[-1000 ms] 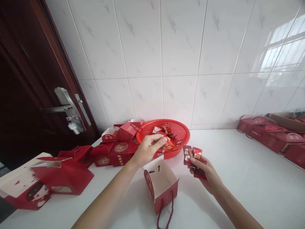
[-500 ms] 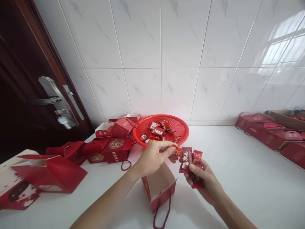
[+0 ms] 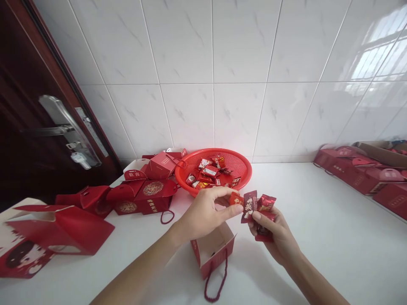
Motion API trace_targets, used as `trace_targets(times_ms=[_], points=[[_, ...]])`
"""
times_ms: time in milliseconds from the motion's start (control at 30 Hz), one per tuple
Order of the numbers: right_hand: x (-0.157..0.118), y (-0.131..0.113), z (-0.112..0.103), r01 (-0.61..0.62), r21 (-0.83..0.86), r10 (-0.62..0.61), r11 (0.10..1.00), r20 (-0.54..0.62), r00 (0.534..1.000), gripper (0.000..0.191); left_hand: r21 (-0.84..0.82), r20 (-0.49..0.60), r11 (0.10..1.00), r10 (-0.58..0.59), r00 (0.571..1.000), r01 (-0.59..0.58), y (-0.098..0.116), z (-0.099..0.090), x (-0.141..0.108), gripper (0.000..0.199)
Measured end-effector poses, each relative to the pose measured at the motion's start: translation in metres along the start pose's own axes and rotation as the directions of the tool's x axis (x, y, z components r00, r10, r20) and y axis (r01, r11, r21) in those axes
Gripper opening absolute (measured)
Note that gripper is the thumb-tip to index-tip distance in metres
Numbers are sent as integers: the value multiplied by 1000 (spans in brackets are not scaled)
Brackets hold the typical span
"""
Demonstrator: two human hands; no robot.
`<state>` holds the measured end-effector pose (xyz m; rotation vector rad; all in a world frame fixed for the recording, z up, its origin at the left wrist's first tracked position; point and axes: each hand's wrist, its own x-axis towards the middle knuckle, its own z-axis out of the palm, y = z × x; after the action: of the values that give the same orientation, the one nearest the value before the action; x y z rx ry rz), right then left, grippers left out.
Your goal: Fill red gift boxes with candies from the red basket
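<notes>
My left hand (image 3: pixel 211 212) is closed, pinching an orange-red wrapped candy (image 3: pixel 235 199) between thumb and fingers. Close beside it, my right hand (image 3: pixel 276 233) grips several wrapped candies; the dark red one with pale characters (image 3: pixel 249 205) stands up under the thumb, and a shiny red one (image 3: pixel 266 202) sticks out behind. The two hands nearly meet in the air. Below them an open red gift box (image 3: pixel 218 260) with a dark red cord handle (image 3: pixel 219 292) stands on the white table. Part of its opening is hidden by my left hand.
Behind my hands, a red plastic basket (image 3: pixel 244 173) holds several wrapped candies. Folded red boxes (image 3: pixel 152 195) and a larger open red box (image 3: pixel 73 228) stand on the left. A row of red boxes (image 3: pixel 356 173) lines the right. A tiled wall (image 3: pixel 238 118) closes off the back.
My left hand has shifted slightly toward the right, bringing its candy against the bunch in my right hand. The view has tilted slightly, and the boxes stay where they were.
</notes>
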<state>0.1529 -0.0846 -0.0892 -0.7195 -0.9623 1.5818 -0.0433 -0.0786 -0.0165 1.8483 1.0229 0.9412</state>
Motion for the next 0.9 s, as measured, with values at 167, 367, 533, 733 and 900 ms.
trace_targets(times_ms=[167, 367, 533, 733, 900], points=[[0, -1, -1, 1, 14, -2, 1000, 63, 998, 31, -73, 76, 995, -55, 996, 61, 0, -4, 1, 22], [0, 0, -4, -35, 22, 32, 999, 108, 994, 27, -136, 99, 988, -62, 993, 75, 1, -5, 1, 20], [2, 1, -3, -24, 56, 18, 998, 101, 995, 25, -84, 6, 993, -83, 997, 83, -5, -3, 2, 36], [2, 2, -4, -37, 57, 33, 998, 78, 996, 25, -89, 14, 991, -101, 995, 102, -6, -4, 2, 40], [2, 1, -5, -44, 42, 43, 998, 35, 998, 26, -81, 7, 995, -58, 998, 59, -7, -5, 1, 33]])
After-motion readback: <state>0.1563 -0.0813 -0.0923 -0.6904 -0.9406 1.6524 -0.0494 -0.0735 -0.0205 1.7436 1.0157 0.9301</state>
